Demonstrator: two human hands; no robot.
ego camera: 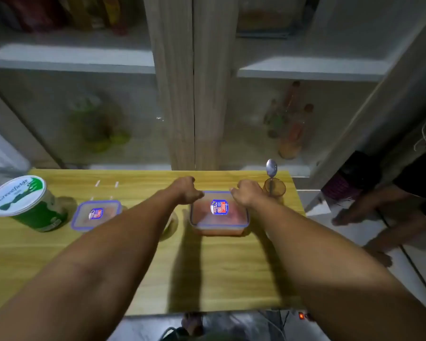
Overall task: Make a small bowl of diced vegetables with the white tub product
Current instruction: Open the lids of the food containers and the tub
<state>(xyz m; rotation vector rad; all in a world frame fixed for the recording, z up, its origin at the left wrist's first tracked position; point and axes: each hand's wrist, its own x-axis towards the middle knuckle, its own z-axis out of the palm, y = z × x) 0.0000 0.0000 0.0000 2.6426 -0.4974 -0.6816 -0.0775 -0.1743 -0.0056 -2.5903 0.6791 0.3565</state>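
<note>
Right under your hands sits the square container (219, 212), clear plastic with a blue-rimmed lid and a blue-and-red label on top; something reddish shows through lid and walls, too blurred to name. The lid is on. Your left hand (185, 190) is at its far-left corner, fingers curled down at the lid edge; your right hand (249, 195) mirrors it at the far-right corner, fingers bent onto the rim. Both look to be gripping the lid's edge, though motion blur hides the fingertips, so how firmly you cannot tell.

Left of your left forearm, partly hidden beneath it, there's a pale rounded bowl (170, 226); what's inside can't be seen. Further left of your grip lies a smaller container (96, 214), same blue rim and label, lid on, with pinkish contents showing faintly. Beyond that, well off to the left, stands the white tub (22, 200), green-and-white label, lid closed, tilted in this wide view.

Just past your right hand, nearly touching it, an amber cup (274, 188) stands upright with a metal spoon (271, 168) in it, bowl end up. All of it rests on the light wooden table (231, 271)
</note>
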